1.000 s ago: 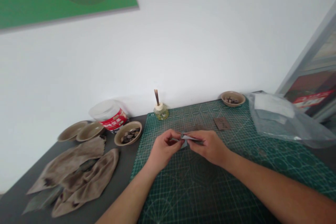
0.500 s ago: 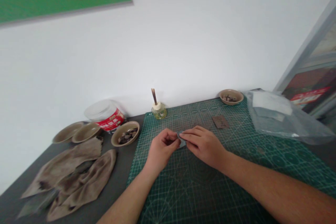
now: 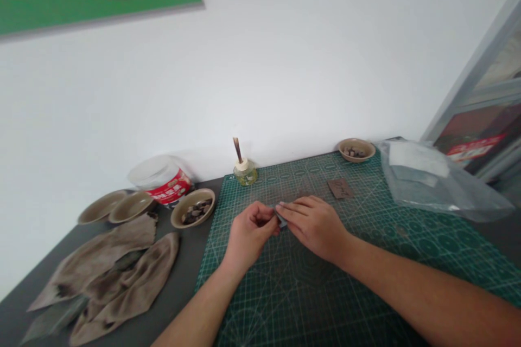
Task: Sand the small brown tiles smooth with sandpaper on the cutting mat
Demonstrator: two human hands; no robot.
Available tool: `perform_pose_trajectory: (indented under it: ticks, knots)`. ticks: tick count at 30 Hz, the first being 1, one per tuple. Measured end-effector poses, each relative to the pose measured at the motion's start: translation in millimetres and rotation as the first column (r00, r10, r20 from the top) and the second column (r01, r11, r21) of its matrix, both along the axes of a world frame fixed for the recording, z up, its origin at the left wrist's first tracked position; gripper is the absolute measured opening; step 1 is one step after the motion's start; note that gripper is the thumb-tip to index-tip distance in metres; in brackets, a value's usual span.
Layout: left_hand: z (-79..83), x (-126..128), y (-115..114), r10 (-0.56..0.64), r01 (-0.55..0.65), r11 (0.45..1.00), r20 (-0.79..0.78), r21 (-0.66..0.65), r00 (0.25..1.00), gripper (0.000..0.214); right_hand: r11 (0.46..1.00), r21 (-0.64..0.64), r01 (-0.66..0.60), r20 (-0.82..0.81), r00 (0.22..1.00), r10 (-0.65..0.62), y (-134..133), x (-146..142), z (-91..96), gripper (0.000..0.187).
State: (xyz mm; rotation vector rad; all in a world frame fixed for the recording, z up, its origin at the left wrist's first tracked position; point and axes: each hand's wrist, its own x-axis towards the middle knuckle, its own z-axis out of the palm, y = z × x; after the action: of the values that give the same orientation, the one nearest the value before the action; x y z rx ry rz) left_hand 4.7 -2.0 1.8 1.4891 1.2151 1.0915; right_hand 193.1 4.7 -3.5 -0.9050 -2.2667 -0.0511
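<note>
Both hands meet over the green cutting mat [image 3: 260, 282]. A small, thin grey piece [image 3: 281, 221], sheet-like, shows between them; whether it is paper, cloth or an abrasive I cannot tell. My left hand [image 3: 251, 230] is closed in a pinch at the piece's left side. From the right, the fingers of my right hand [image 3: 313, 225] lie together across its top, pressing on it. Anything smaller inside the fingers is hidden. Beyond my right hand, a brown square [image 3: 341, 188] with dark handwriting lies on the mat.
At left are a bowl of dark small pieces [image 3: 193, 209], two more bowls [image 3: 132, 207], a red-labelled jar [image 3: 165, 179] and stained cloths [image 3: 126, 282]. A reed diffuser [image 3: 245, 172] stands by the wall. At right are another bowl [image 3: 356, 150] and a clear plastic bag [image 3: 439, 184].
My right fingers have shifted slightly and lie flatter over the grey piece, so less of it shows. My left hand keeps its pinch. The view has moved a little.
</note>
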Motion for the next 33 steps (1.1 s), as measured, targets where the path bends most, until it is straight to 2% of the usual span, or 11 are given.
perform_pose_trajectory:
  ticks: [6,11,14,20,25,27,33]
  knots:
    - [1.0,2.3,-2.1,-0.016,0.016,1.000,0.037,0.005,0.999,0.017,1.000,-0.002,-0.003,-0.015,1.000,0.003,-2.1,0.9,0.1,0.033]
    - [1.6,3.5,-2.8,-0.038,0.035,0.999,0.119,0.029,0.992,0.019,0.983,-0.163,0.081,-0.003,0.997,-0.083,2.7,2.2,-2.8,0.029]
    - [0.9,3.5,-2.6,-0.091,0.081,0.994,0.159,0.068,0.983,0.018,0.966,-0.222,0.131,-0.052,0.988,-0.146,2.4,1.7,-0.7,0.030]
    - [-2.2,2.4,0.5,-0.148,0.136,0.988,0.195,0.073,0.970,0.019,0.958,-0.260,0.119,-0.176,0.970,-0.169,-1.5,0.6,4.1,0.030]
    - [-4.2,2.3,3.2,-0.163,0.158,0.987,0.252,0.040,0.954,0.025,0.963,-0.227,0.145,-0.197,0.961,-0.192,-1.0,0.7,2.3,0.030]
    - [-4.7,2.1,3.4,-0.150,0.149,0.989,0.232,0.022,0.961,0.024,0.967,-0.212,0.144,-0.189,0.964,-0.186,-1.1,0.8,1.3,0.030]
    - [-5.9,-1.8,4.3,-0.113,0.112,0.992,0.002,0.056,0.994,0.012,0.983,-0.162,0.082,-0.212,0.970,-0.116,-0.7,0.8,-2.0,0.029]
